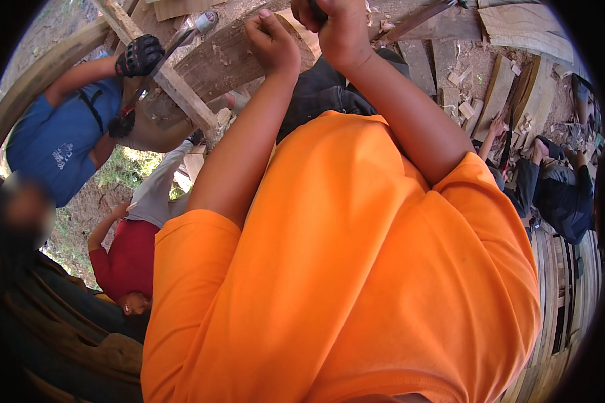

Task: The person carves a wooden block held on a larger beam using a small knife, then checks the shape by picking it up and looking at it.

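Note:
At the upper edge, my right hand [345, 33] is closed around a black, rounded thing [318, 9] that looks like a handle; the rest of it runs out of view. My left hand [275, 46] is just left of it, fingers curled in and thumb pointing up. Whatever those fingers hold, if anything, is hidden. Behind my left hand lies a thick, rough wooden timber [225, 57] with pale shavings around it. Dark cloth [326, 91] shows between my forearms.
At left, a person in blue [60, 144] with black gloves grips a long dark tool [171, 50] across a wooden beam [185, 94]. A person in red [128, 258] is below. Loose planks [496, 97] and wood chips lie right, near dark-clothed people [561, 198].

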Action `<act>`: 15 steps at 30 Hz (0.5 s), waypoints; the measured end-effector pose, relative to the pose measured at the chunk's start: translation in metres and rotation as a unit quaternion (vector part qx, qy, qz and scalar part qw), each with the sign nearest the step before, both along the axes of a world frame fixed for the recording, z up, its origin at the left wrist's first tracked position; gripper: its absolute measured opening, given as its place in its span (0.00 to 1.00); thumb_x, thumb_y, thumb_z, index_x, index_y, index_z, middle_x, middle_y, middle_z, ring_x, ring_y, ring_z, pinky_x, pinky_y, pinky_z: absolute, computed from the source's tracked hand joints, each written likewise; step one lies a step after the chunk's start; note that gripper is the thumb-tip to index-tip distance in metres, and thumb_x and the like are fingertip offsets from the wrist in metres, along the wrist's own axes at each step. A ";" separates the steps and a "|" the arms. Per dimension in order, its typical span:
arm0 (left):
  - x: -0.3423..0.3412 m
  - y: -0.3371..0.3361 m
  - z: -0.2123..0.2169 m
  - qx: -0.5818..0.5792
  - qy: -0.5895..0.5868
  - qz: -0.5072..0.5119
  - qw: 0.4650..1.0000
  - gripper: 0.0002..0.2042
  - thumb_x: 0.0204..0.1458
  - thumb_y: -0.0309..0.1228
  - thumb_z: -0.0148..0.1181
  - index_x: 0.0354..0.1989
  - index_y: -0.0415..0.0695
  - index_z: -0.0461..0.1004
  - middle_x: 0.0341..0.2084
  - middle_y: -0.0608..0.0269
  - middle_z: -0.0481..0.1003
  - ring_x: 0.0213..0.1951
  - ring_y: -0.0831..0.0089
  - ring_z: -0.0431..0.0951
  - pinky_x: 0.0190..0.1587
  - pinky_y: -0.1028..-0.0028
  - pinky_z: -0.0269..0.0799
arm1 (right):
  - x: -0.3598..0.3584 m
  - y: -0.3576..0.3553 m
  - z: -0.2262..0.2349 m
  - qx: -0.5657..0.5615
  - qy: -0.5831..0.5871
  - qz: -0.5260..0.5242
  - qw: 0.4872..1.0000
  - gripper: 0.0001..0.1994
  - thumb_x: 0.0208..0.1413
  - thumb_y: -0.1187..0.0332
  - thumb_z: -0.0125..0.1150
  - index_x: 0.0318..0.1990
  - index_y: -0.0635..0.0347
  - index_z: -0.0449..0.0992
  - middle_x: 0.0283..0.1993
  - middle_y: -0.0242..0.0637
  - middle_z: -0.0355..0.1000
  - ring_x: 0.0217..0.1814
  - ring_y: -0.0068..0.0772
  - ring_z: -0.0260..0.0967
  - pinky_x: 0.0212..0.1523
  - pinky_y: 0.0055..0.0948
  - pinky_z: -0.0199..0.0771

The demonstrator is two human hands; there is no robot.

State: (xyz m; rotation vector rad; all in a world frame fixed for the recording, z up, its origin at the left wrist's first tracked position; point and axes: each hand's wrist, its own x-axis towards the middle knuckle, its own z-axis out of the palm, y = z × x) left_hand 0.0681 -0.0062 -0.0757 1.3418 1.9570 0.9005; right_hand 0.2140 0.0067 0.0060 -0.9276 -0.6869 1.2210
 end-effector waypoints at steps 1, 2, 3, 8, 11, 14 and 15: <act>0.000 -0.003 0.002 -0.015 -0.027 0.000 1.000 0.20 0.72 0.46 0.48 0.41 0.37 0.70 0.40 0.49 0.73 0.42 0.57 0.75 0.50 0.60 0.70 | 0.000 -0.003 -0.007 -0.015 0.006 -0.005 1.000 0.30 0.62 0.41 0.49 0.20 0.58 0.66 0.18 0.30 0.62 0.20 0.21 0.54 0.22 0.25 0.50; -0.002 -0.004 0.002 -0.028 -0.053 0.004 0.998 0.20 0.72 0.46 0.48 0.41 0.37 0.70 0.40 0.48 0.73 0.43 0.57 0.74 0.50 0.60 0.70 | 0.000 -0.001 -0.006 -0.029 0.013 -0.007 0.999 0.30 0.62 0.40 0.49 0.20 0.58 0.66 0.18 0.30 0.62 0.19 0.21 0.54 0.22 0.25 0.50; -0.002 -0.002 0.000 -0.016 -0.038 0.001 0.999 0.20 0.72 0.46 0.48 0.41 0.37 0.70 0.40 0.49 0.73 0.42 0.57 0.74 0.49 0.60 0.70 | 0.002 0.000 -0.003 -0.025 0.047 0.000 0.999 0.31 0.62 0.39 0.49 0.20 0.58 0.66 0.18 0.30 0.62 0.19 0.20 0.54 0.22 0.24 0.49; -0.002 -0.004 -0.001 0.010 0.006 -0.006 1.000 0.21 0.71 0.46 0.49 0.41 0.37 0.70 0.37 0.50 0.73 0.39 0.57 0.75 0.46 0.59 0.71 | 0.005 0.004 0.006 -0.027 0.081 -0.007 0.996 0.34 0.61 0.34 0.48 0.20 0.59 0.68 0.18 0.30 0.63 0.19 0.19 0.53 0.21 0.23 0.47; 0.001 0.001 0.001 0.007 0.020 0.000 1.000 0.21 0.71 0.47 0.49 0.40 0.37 0.70 0.36 0.51 0.73 0.37 0.59 0.75 0.44 0.60 0.71 | 0.008 0.006 0.013 -0.045 0.116 0.009 0.992 0.34 0.60 0.34 0.49 0.21 0.59 0.68 0.18 0.31 0.64 0.19 0.19 0.53 0.21 0.23 0.47; 0.000 -0.002 0.002 -0.003 0.013 -0.002 1.000 0.21 0.71 0.47 0.49 0.40 0.37 0.71 0.36 0.50 0.73 0.37 0.59 0.75 0.44 0.61 0.71 | 0.009 0.010 0.014 -0.005 0.087 0.013 0.996 0.34 0.60 0.34 0.49 0.21 0.59 0.68 0.18 0.32 0.64 0.19 0.19 0.54 0.21 0.23 0.48; 0.000 -0.003 0.004 -0.004 0.013 -0.001 1.000 0.21 0.71 0.47 0.49 0.40 0.37 0.71 0.36 0.50 0.73 0.37 0.59 0.75 0.44 0.61 0.71 | 0.008 0.010 0.014 0.013 0.068 0.009 0.998 0.34 0.60 0.34 0.49 0.21 0.59 0.68 0.18 0.32 0.64 0.19 0.19 0.54 0.21 0.23 0.48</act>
